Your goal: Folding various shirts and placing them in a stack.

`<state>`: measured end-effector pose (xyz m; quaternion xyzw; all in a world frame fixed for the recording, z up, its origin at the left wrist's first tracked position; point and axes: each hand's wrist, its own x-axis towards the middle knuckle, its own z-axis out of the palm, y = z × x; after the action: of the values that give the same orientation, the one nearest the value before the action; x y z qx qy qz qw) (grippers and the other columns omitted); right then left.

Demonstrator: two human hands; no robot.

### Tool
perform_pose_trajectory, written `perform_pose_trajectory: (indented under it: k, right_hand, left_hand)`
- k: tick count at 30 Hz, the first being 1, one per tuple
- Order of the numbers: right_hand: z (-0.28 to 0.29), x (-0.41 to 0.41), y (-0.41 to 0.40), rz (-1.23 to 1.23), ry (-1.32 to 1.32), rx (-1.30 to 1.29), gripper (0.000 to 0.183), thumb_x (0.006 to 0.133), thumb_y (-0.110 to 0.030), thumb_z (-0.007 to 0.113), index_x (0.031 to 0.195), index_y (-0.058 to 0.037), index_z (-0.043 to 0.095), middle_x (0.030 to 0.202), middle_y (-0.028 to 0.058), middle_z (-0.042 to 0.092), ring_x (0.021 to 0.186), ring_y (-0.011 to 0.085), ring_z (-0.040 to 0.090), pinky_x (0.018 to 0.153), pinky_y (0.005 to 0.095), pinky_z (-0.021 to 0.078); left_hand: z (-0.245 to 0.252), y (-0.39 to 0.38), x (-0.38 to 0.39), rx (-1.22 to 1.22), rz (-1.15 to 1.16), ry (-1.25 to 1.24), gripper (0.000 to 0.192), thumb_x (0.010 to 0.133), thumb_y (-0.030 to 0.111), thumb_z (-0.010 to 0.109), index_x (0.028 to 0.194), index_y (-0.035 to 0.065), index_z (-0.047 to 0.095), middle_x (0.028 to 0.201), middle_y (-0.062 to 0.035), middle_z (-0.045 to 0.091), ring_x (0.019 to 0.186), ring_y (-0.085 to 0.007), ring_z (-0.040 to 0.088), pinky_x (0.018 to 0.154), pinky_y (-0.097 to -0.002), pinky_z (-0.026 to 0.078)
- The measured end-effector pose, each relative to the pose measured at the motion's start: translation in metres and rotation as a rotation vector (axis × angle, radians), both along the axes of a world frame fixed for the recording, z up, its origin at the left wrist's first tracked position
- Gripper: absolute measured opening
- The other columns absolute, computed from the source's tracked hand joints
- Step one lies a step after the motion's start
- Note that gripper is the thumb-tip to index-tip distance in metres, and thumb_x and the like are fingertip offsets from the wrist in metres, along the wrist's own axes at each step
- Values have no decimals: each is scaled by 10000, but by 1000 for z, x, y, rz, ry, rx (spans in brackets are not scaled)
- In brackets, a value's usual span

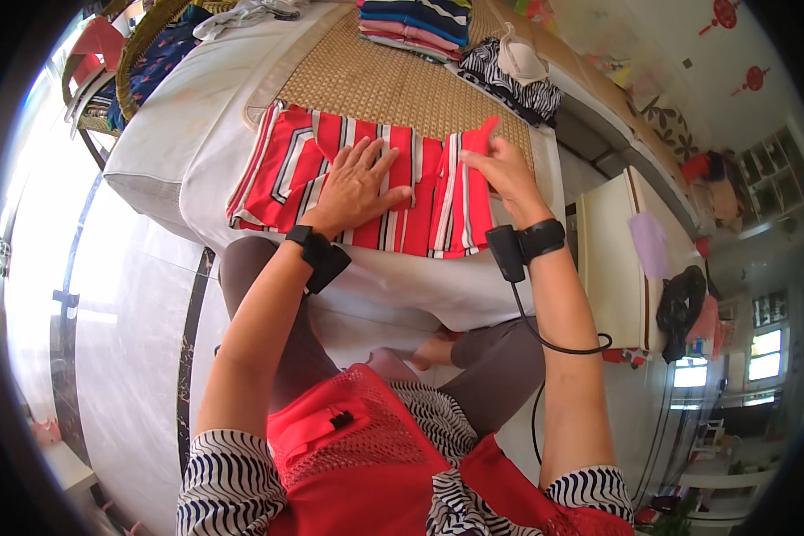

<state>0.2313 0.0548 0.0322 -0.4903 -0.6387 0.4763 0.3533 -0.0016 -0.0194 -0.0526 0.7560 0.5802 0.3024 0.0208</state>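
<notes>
A red garment (388, 234) with white and black stripes lies folded into a long flat shape at the near edge of the bed. My left hand (358, 181) rests palm down on its middle, fingers spread. At its right end a section is turned over in a narrow fold. My right hand (506, 174) pinches the red edge of that fold between thumb and fingers, and a small tip of cloth sticks up there. Both wrists carry black strapped devices, the right one with a cable.
The bed has a woven mat (335, 60) over a white sheet. Farther back stand a stack of folded clothes (412, 30), a zebra-patterned garment (482, 67) and a beige bra (521, 60). A rattan chair (126, 74) with clothes is at left. A white cabinet (613, 268) stands right, beside a black plastic bag (682, 308).
</notes>
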Motion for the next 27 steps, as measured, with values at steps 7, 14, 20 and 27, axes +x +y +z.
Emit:
perform_pose_trajectory:
  k: [7,14,20,27]
  right_hand:
    - [9,-94,-5,146,-123,-42,401,855,-216,706,1090,66,545,911,129,648,778,175,652,664,282,531]
    - [-3,-78,-10,141,63,-75,262,908,-211,636,1013,15,557,859,98,644,717,154,665,591,256,529]
    - [-36,-20,-20,-71,-228,-37,272,895,-240,647,955,15,578,813,89,647,651,136,649,547,263,522]
    - [-44,-25,-26,-50,-157,-186,403,887,-359,661,960,33,603,808,74,633,666,140,630,568,269,532]
  left_hand:
    - [21,-5,-30,-339,-169,-970,736,1005,544,294,1444,-46,309,1499,-193,330,1411,-256,289,1158,-372,217]
    - [8,7,-42,-312,-113,-1551,684,994,464,430,1422,-60,326,1452,-225,389,1364,-274,371,1130,-363,291]
    - [4,4,-32,-191,25,-1014,541,892,193,658,1332,-41,449,1181,-170,599,1077,-223,593,921,-322,482]
    - [13,-5,-18,65,81,-680,464,788,50,684,1221,-7,531,1017,-178,596,820,-290,616,712,-373,511]
